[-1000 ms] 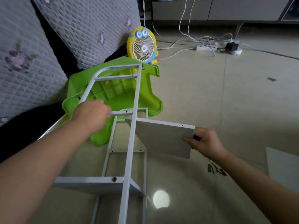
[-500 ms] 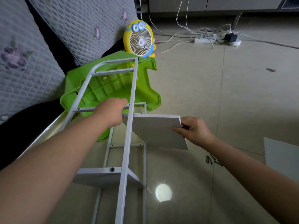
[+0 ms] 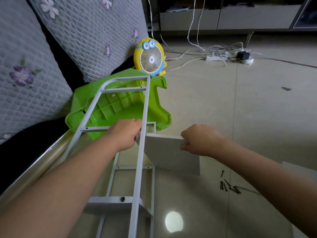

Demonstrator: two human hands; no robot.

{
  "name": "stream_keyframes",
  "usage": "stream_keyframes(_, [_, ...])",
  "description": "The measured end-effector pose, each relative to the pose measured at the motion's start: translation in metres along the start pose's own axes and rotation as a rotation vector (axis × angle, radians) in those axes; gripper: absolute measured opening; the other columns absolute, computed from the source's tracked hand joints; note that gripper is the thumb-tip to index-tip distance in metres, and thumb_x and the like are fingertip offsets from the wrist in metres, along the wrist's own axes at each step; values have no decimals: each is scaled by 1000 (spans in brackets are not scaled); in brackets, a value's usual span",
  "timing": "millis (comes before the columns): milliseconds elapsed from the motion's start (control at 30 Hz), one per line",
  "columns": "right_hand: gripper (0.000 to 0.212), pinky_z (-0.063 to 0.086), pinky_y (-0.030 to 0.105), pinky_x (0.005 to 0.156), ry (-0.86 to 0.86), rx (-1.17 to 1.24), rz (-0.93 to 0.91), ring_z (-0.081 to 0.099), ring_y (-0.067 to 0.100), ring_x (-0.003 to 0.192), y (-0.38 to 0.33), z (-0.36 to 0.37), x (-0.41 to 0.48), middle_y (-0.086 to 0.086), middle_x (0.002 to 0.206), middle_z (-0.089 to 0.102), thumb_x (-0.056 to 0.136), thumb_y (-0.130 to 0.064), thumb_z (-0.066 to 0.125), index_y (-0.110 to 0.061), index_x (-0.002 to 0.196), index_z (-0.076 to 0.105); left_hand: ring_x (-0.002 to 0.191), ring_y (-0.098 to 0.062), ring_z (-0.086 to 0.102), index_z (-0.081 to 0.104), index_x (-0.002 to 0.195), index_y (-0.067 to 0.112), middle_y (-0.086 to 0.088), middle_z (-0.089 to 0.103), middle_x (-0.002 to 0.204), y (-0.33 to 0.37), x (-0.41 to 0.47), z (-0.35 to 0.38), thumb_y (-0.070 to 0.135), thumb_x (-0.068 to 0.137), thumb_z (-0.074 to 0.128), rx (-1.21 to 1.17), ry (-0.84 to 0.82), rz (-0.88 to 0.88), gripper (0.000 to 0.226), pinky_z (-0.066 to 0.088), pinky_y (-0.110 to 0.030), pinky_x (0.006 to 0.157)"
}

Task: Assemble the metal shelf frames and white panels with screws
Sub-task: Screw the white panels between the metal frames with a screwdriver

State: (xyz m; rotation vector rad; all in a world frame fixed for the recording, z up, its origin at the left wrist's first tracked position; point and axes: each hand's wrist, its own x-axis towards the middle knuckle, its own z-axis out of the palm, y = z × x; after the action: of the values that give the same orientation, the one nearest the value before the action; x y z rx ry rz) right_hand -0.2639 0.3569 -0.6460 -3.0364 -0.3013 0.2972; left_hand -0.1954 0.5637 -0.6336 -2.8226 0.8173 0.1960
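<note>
clutter sits past your work: an overturned green stool (image 3: 118, 105) behind the frame's top rungs, a yellow fan (image 3: 151, 59) beyond it, a power strip (image 3: 216, 57) farther back. black screws (image 3: 229, 187) lie on the floor below your right arm. your left hand (image 3: 125, 134) grips a crossbar of the metal frame (image 3: 139, 169). your right hand (image 3: 200, 140) clasps the top edge of the white panel (image 3: 171, 157), which meets the upright between your hands.

far left: grey quilted sofa cushions (image 3: 34, 83) with purple flowers | left centre: green plastic stool (image 3: 118, 103) upturned on the tiled floor (image 3: 257, 117) | just behind it: yellow cartoon fan (image 3: 151, 59), upright | far right: white power strip (image 3: 216, 57), black adapter (image 3: 242, 55), tangled white cables | far: low cabinet (image 3: 240, 18) | near: round light reflection (image 3: 174, 221)
</note>
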Motion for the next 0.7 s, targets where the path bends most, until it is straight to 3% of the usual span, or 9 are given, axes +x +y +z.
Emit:
stream_keyframes(100, [35,33,26,70,34,10,-1,55,29,105,0,-7,-3,12,113,56,92,-38,49,-19,65,37,78,-20,42,35,86,16,-1,44,88,-1,-3,0,8,91,43,-42,34,8,13,31,-29,63])
stream_keyframes(167, [45,32,27,68,84,16,-16,55,30,103,2,-9,-7,14,109,58,92,-39,48,-20,59,24,80,-18,40,43,91,13,0,42,88,-3,-6,-3,9,91,44,-124,49,1,4,30,-29,64])
stream_keyframes(333, [47,28,27,64,125,28,-59,56,32,97,5,-7,-11,16,101,60,91,-40,49,-20,58,21,93,-26,51,54,103,6,-9,55,102,-12,-11,-6,11,91,47,-184,0,-3,15,42,-35,73])
stream_keyframes(467, [42,27,25,62,150,49,-44,56,30,96,2,-6,-13,13,99,60,92,-41,48,-18,62,29,86,-27,55,56,100,12,-6,57,99,-17,-8,-7,12,94,42,-99,-3,4,15,46,-35,69])
stream_keyframes(533, [45,26,25,61,137,64,-51,56,30,95,3,-8,-13,12,88,59,91,-40,49,-19,59,25,76,-23,53,51,100,15,-2,53,91,-18,-9,-7,12,95,40,-11,-23,37,13,41,-33,60])
stream_keyframes(633, [48,28,26,61,107,139,-66,56,31,89,6,-10,-11,0,60,39,90,-38,54,-19,57,23,60,-15,40,37,93,18,4,38,74,-17,-15,-10,11,96,36,58,-45,68,7,26,-27,47])
stream_keyframes(700, [47,30,29,61,70,179,-71,57,31,88,5,-9,-9,3,61,45,90,-36,55,-20,57,25,60,-15,38,33,92,18,4,35,75,-18,-19,-12,9,95,35,53,-59,55,10,23,-27,46])
